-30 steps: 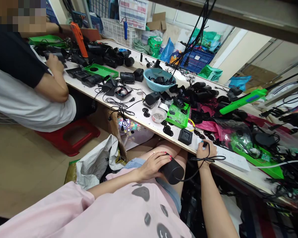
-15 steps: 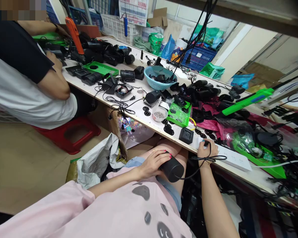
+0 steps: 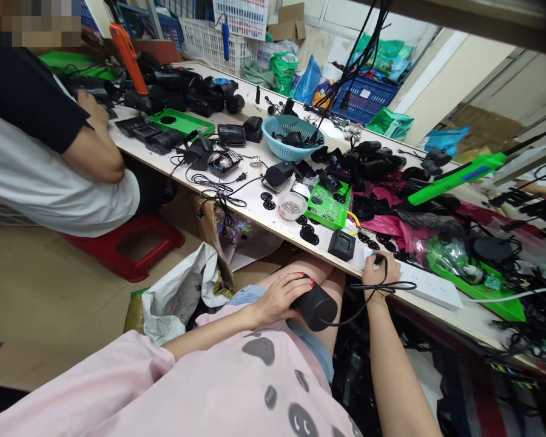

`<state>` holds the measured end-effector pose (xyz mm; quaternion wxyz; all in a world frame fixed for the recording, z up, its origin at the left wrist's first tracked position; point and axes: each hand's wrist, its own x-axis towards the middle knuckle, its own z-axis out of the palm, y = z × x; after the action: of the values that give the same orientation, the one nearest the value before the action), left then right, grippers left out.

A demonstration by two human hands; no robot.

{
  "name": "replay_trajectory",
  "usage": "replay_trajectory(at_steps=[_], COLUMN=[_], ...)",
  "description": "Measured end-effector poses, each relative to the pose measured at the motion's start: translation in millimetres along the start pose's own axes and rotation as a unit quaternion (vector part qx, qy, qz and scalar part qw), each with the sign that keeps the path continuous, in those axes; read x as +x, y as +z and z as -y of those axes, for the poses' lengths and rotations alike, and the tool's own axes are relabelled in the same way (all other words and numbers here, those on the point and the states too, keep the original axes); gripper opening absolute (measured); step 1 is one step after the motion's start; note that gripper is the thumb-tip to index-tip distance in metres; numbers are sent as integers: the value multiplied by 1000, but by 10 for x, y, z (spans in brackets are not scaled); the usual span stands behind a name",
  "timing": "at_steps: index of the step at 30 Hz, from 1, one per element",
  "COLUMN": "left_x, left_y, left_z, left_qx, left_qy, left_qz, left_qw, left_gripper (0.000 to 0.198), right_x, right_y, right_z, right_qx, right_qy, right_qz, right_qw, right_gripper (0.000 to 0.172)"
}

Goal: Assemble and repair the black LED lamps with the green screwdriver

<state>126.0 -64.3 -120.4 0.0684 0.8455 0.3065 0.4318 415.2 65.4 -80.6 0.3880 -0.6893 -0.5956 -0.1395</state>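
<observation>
Black cylinder held over the lap, cable end held at the power strip

The left hand (image 3: 277,298) has its grip curled over the black cylinder (image 3: 317,309), which is above the thighs, off the counter (image 3: 250,209). A bundled black cable (image 3: 391,286) runs from it to the right hand (image 3: 378,276), whose grip is closed on the cable's end beside the white power strip (image 3: 430,285); the fingers hide whether it is plugged in. Nearby sit a black square housing (image 3: 342,244) and a green tray (image 3: 328,206).
</observation>
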Motion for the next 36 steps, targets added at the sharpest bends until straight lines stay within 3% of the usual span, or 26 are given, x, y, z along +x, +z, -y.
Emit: replay_trajectory(at_steps=[19, 29, 36], left_x=[53, -20, -30], left_y=[-30, -16, -41], left_z=[-63, -54, -48], left_qx=[-2, -3, 15], left_qy=[16, 35, 24], left_qz=[-28, -53, -60], left_qw=[999, 998, 998], left_gripper=[68, 75, 68], right_x=[28, 30, 51], right_y=[39, 32, 47], right_z=[17, 38, 29], right_qx=[-18, -14, -7], right_qy=[14, 45, 45], right_qz=[-12, 7, 15], right_qw=[1000, 999, 999], right_gripper=[10, 18, 17])
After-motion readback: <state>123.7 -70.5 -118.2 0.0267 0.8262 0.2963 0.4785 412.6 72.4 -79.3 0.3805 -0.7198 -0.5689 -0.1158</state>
